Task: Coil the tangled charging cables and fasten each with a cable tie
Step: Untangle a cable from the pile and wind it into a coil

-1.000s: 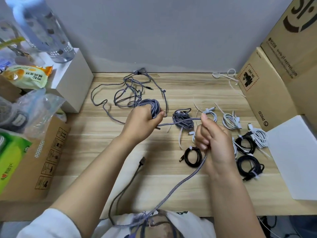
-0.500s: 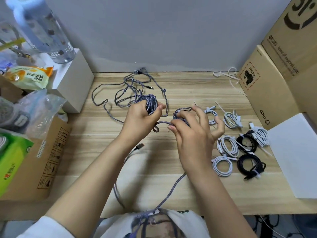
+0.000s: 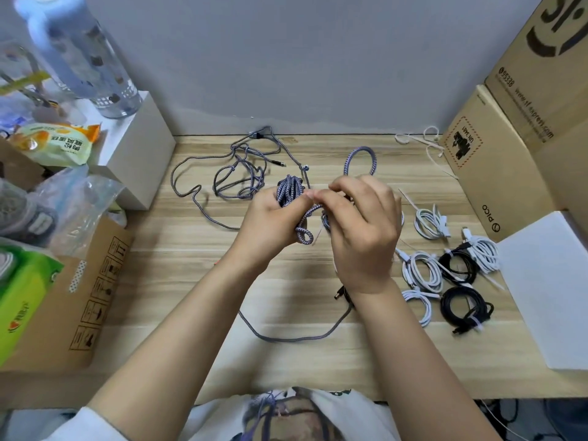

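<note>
My left hand [image 3: 270, 224] grips a coiled bundle of grey braided cable [image 3: 289, 191] above the wooden table [image 3: 178, 268]. My right hand [image 3: 362, 230] pinches the same cable beside the bundle, and a loop of it [image 3: 359, 160] arches up over my fingers. The cable's loose tail [image 3: 292, 337] trails across the table toward me. Behind my hands lies a tangled grey cable [image 3: 235, 173]. Several coiled, tied white cables [image 3: 423, 272] and black cables [image 3: 464, 308] sit at the right.
Loose white cable ties [image 3: 420, 141] lie at the back right. Cardboard boxes [image 3: 496, 154] and a white box [image 3: 553, 288] line the right side. At the left stand a white box [image 3: 140, 154] with a bottle [image 3: 79, 55], a snack bag, and a cardboard box [image 3: 79, 300].
My right hand rose from the table to the bundle and brought a new loop of cable over it. The tail slid further onto the table. The left hand stayed on the bundle.
</note>
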`<state>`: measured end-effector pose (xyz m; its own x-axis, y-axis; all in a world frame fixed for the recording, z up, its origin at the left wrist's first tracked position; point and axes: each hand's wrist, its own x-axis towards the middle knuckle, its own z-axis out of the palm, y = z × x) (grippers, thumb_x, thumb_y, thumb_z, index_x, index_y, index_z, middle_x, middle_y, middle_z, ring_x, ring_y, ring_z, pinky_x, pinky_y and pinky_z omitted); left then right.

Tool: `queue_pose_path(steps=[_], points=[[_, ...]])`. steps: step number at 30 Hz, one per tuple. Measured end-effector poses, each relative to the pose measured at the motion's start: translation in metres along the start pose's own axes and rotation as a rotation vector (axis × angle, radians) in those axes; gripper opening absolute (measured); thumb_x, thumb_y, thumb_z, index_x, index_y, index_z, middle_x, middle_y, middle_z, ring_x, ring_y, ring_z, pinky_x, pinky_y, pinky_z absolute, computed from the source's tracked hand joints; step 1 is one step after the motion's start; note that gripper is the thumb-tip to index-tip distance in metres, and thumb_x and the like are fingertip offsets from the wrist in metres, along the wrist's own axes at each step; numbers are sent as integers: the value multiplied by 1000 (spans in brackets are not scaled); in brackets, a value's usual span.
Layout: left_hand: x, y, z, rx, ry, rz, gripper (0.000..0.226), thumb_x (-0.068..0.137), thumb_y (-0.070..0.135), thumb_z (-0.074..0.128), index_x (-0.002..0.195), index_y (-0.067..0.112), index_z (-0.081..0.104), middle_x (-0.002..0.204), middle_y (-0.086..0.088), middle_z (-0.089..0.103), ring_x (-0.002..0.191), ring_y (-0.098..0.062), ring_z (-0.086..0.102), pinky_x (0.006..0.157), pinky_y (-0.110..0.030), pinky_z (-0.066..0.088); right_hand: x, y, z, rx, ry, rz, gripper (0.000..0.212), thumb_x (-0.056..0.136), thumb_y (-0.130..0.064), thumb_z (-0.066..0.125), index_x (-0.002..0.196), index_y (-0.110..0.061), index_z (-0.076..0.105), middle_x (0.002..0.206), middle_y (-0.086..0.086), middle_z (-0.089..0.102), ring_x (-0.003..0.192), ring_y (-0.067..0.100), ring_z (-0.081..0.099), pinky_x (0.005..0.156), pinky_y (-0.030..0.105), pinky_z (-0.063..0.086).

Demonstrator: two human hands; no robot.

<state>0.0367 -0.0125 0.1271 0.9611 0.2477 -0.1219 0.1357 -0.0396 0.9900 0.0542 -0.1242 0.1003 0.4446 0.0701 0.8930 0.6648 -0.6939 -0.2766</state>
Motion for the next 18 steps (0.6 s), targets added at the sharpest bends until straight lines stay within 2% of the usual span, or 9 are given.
queue_pose_path(steps=[3,4,6,7,9,12,13,15,18], points=[[1,4,6,-94,115,-38,39,89,10,59,52,23,54,49,2,33,42,-10,31,38,-12,28,1,6,5,69,-52,95,14,88,-13,64,82,-6,75,83,6,72,86,27,65,83,38,48],[2,6,6,-121,175,-39,33,89,10,58,59,23,62,47,4,33,41,-8,32,38,-12,31,1,8,5,27,-75,144,10,84,-15,67,82,-10,75,81,3,73,89,26,66,92,38,43],[5,10,7,-145,266,-3,18,89,10,58,76,10,69,48,2,36,42,-8,35,40,-13,36,-3,10,4,-109,-112,225,8,80,-22,68,80,-18,75,75,-3,73,97,21,67,103,36,27],[5,11,7,-114,284,34,16,89,12,58,80,6,69,49,1,37,44,-9,36,42,-14,37,-4,11,3,-151,-146,253,7,79,-22,68,79,-20,75,73,-4,73,100,20,67,105,36,22],[4,11,8,-16,274,132,16,91,15,57,83,13,71,45,7,43,46,-6,40,48,-16,39,-5,7,4,-155,-273,286,9,77,-20,65,75,-23,73,69,-3,72,101,20,68,105,37,19],[1,13,8,36,216,259,17,95,11,53,92,18,68,48,6,46,45,-1,41,51,-13,37,-4,2,7,-43,-551,231,19,74,-16,56,69,-24,72,74,2,74,90,20,70,97,35,23],[1,13,7,44,196,290,17,95,11,52,93,18,68,50,3,46,46,-2,41,51,-14,37,-4,0,8,14,-652,192,21,74,-15,54,70,-23,73,78,2,74,89,19,68,94,33,24],[4,14,2,64,167,336,17,94,15,53,91,23,67,50,1,45,48,-6,41,52,-16,37,-5,-7,3,287,-891,204,21,81,-18,56,79,-18,76,84,1,74,92,15,57,91,27,29],[9,12,-7,96,153,369,17,94,20,53,87,30,65,50,6,45,47,-6,44,53,-15,38,-5,-25,-13,811,-1101,350,20,87,-16,54,85,-9,72,69,1,67,75,8,59,79,28,47]])
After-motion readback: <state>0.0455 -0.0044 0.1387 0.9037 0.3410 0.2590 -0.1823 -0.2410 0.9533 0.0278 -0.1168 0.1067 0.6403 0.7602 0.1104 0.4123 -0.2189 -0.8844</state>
